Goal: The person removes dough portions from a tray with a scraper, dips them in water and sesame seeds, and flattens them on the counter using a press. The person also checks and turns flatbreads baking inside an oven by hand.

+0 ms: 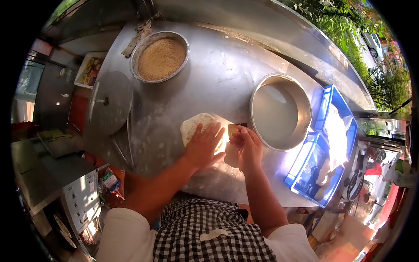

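On the metal table lies a round of pale dough, its top uneven. My left hand rests flat over its right part with the fingers spread. In my right hand, just beside the dough, is a dough scraper with a flat metal blade. The fingers pinch its upper edge, and the blade stands close to the dough's right side. Part of the dough is hidden under my left hand.
A metal pot of cloudy liquid stands right of my right hand. Farther back sits a metal bowl of brown grains, beside a crumpled cloth. Blue crates line the right edge; a round metal lid is at the left.
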